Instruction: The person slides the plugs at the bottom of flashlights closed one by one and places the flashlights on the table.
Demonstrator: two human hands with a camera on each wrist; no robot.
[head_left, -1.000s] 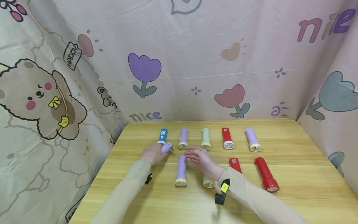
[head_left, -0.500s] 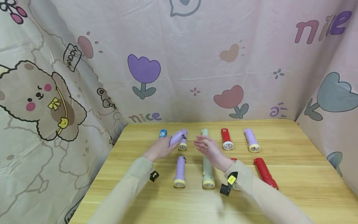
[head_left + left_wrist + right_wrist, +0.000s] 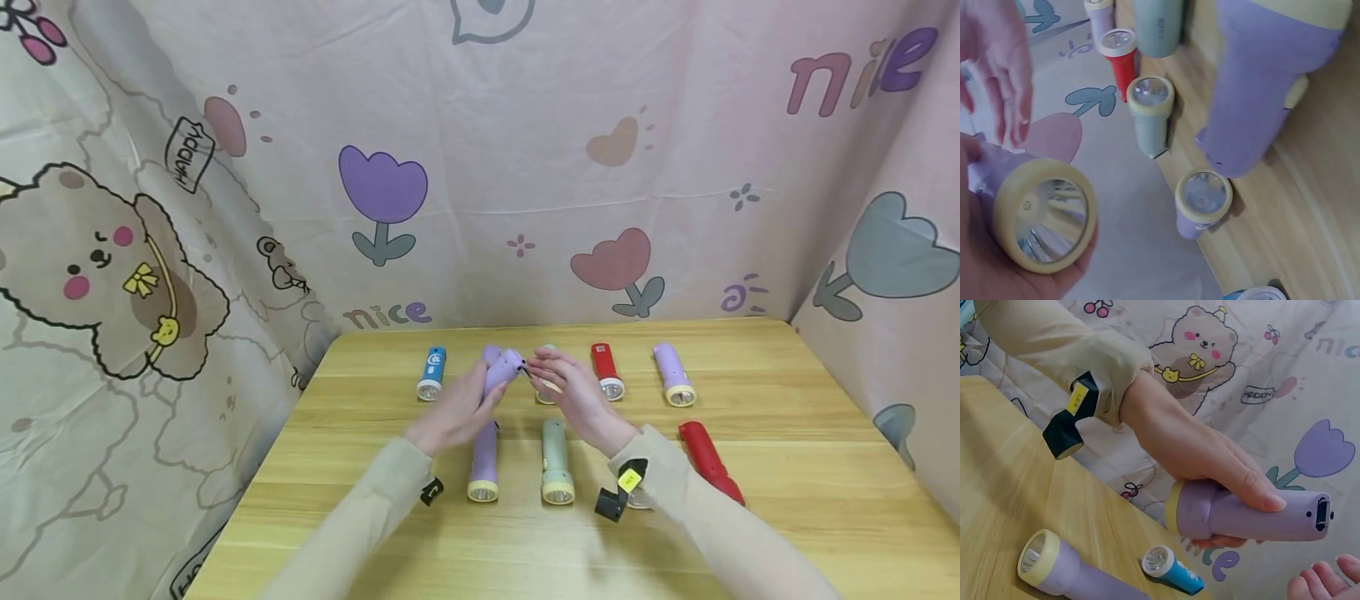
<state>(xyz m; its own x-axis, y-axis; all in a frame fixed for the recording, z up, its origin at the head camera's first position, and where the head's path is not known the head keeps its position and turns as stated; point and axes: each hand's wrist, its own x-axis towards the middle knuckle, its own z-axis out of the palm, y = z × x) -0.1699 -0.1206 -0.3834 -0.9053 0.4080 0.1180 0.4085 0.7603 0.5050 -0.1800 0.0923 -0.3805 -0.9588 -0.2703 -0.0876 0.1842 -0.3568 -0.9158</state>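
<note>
My left hand (image 3: 456, 408) grips a purple flashlight (image 3: 1254, 512) above the table, thumb along its barrel. Its cream-rimmed lens (image 3: 1054, 219) faces the left wrist camera, and the tail end with a small dark fitting points toward my right hand. Fingers extended and holding nothing, my right hand (image 3: 581, 404) is raised close beside that tail. Below the hands lie another purple flashlight (image 3: 484, 467) and a pale green flashlight (image 3: 557, 462). Behind them, a purple flashlight (image 3: 491, 353) and a second green flashlight (image 3: 546, 395) are partly hidden by the hands.
A blue flashlight (image 3: 431, 371) lies at the back left of the wooden table (image 3: 360, 533). Toward the right are a red flashlight (image 3: 604, 367), a purple one (image 3: 672, 371) and a large red one (image 3: 708, 458). A printed curtain (image 3: 487, 167) encloses the table.
My left hand has lifted the purple flashlight and carried it rightward, up to the right hand. My right hand has risen slightly and shifted right. The blue flashlight is uncovered.
</note>
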